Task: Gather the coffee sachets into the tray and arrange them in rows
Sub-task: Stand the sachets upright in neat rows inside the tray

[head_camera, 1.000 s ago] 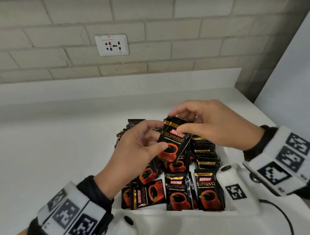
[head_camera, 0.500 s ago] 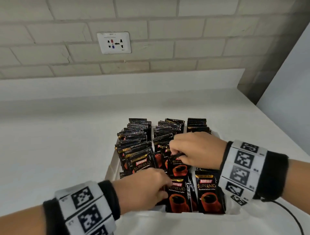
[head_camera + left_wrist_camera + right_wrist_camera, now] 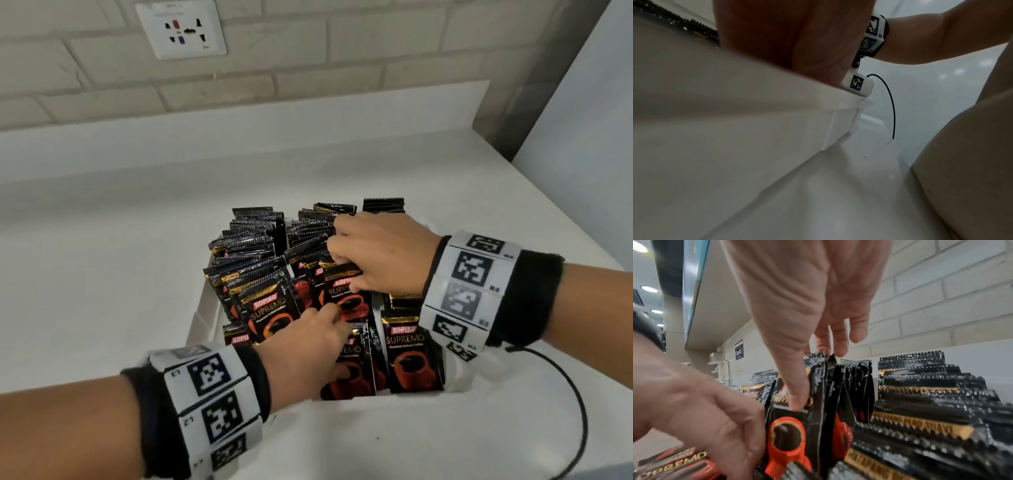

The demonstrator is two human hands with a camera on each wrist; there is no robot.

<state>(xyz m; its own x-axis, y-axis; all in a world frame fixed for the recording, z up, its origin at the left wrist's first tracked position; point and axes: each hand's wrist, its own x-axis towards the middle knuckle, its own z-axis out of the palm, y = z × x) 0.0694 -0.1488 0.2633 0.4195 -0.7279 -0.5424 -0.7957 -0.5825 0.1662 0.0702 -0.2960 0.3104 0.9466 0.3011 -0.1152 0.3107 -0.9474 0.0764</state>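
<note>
A white tray (image 3: 202,308) (image 3: 735,113) holds black Kopiko coffee sachets standing in three rows (image 3: 253,240). My right hand (image 3: 346,270) (image 3: 813,378) pinches the front sachet of the middle row (image 3: 347,301) (image 3: 795,431). Its thumb lies on the sachet's printed face and its fingers sit behind the top edge. My left hand (image 3: 329,318) (image 3: 754,431) reaches in from the near side, and its curled fingers pinch that sachet's lower left edge. In the left wrist view only the tray's outer wall and a dark palm show.
Two sachets (image 3: 411,356) lie flat at the tray's near end. The tray stands on a white counter (image 3: 102,274) below a brick wall with a socket (image 3: 181,29). A black cable (image 3: 575,411) runs from my right wristband. A pale panel (image 3: 582,120) closes off the right side.
Both hands held one sachet above the tray a second ago. They have since lowered it into the middle row, where it stands as the front sachet.
</note>
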